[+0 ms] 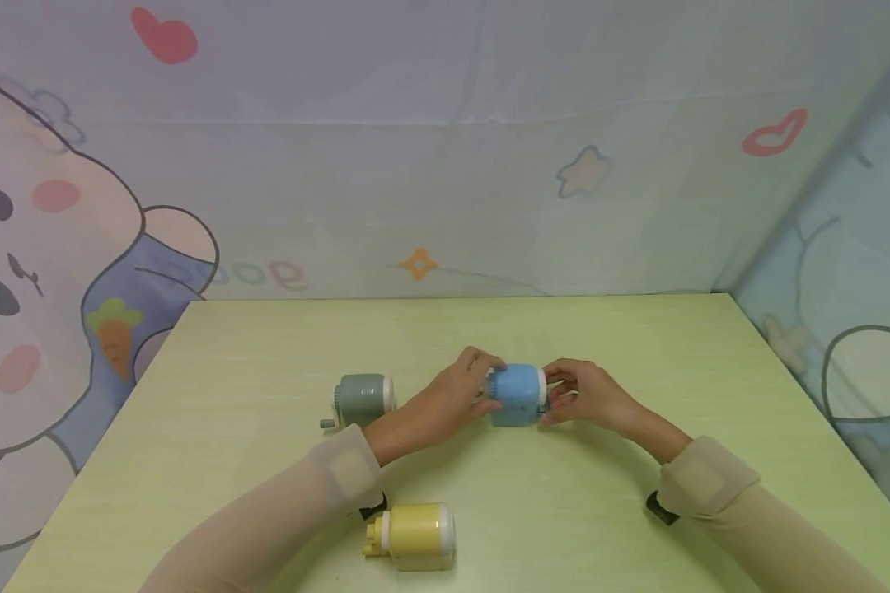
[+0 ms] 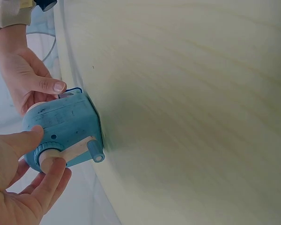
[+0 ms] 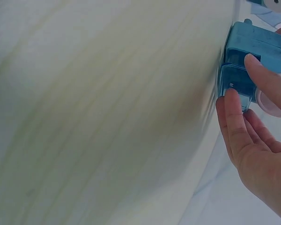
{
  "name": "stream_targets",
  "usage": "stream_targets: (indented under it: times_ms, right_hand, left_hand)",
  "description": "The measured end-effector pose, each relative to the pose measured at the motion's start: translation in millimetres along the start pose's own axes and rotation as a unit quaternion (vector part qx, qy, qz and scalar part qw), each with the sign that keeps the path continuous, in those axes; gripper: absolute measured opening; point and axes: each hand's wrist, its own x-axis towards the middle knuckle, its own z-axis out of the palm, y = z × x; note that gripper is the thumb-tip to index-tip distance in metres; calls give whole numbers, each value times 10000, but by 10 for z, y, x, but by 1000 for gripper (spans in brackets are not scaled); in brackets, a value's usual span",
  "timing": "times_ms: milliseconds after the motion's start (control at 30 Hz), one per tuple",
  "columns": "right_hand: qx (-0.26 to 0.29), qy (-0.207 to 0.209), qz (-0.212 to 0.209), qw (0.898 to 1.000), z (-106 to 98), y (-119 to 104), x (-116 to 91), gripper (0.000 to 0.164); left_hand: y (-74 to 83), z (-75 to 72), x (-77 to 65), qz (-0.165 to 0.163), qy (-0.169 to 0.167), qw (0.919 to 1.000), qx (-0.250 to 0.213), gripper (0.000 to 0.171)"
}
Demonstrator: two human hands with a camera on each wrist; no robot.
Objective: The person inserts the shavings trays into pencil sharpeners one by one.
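A blue hand-crank pencil sharpener [image 1: 517,395] lies toward the back middle of the table, between both hands. My left hand [image 1: 456,391] grips its crank end; in the left wrist view the thumb lies on the blue body and a finger touches the pale hub beside the crank handle [image 2: 96,151]. On the opposite end, my right hand [image 1: 589,395] pinches the clear blue shavings drawer [image 3: 238,80], which sticks out from the body. The right thumb is at the drawer's upper edge and a fingertip presses its outer face.
A grey-green crank sharpener [image 1: 362,399] sits left of the left wrist. Closer to the front, a yellow sharpener [image 1: 419,537] lies beside the left sleeve. Patterned cloth [image 1: 445,165] hangs behind the table's back edge [image 1: 623,295].
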Motion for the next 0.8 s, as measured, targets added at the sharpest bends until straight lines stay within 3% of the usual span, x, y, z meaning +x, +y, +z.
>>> stream_targets:
  times_ms: [800]
  right_hand:
    - [-151, 37, 10, 9999, 46, 16, 71, 52]
  left_hand:
    - [-4, -2, 17, 110, 29, 9998, 176, 51]
